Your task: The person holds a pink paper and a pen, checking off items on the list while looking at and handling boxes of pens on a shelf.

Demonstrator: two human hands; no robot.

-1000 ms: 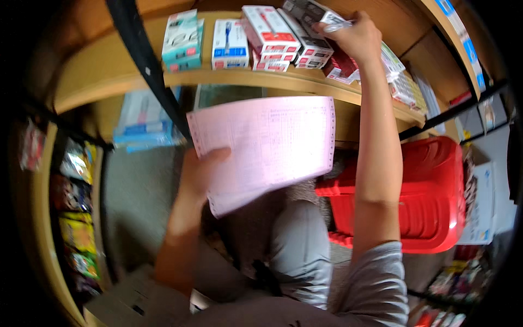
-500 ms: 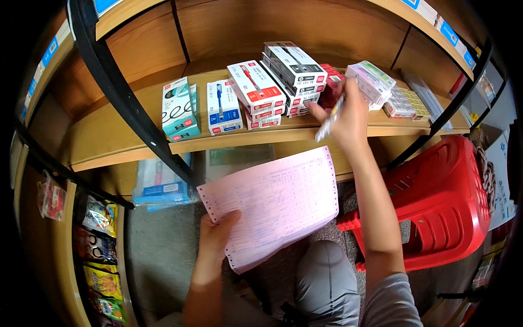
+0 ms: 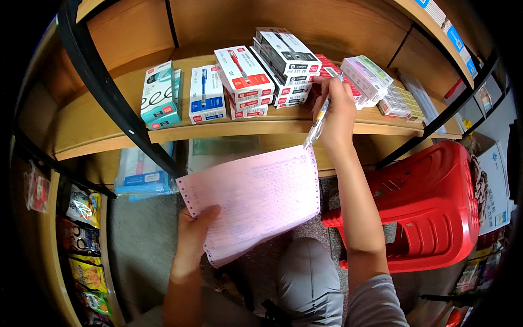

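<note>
My left hand [image 3: 193, 234] grips the lower left corner of a pink printed sheet [image 3: 256, 199] with perforated edges, held flat in front of me. My right hand [image 3: 335, 111] is raised to the wooden shelf [image 3: 109, 117] and holds a clear pen [image 3: 316, 124] with its tip pointing down at the sheet's top edge. The fingers of that hand touch small red boxes [image 3: 327, 68] beside a stack of white and red pen boxes [image 3: 248, 82] and dark-topped boxes [image 3: 286, 54].
Teal boxes [image 3: 160, 95] and a blue and white box [image 3: 206, 95] stand left on the shelf, pale packets [image 3: 368, 76] to the right. A black metal frame bar [image 3: 114, 103] crosses diagonally. A red plastic stool [image 3: 430, 207] stands at right. Packets [image 3: 81, 240] fill the lower left shelves.
The view has tilted down and settled. My right hand has come lower along the boxes with the pen, and the pink sheet now sits lower and more central.
</note>
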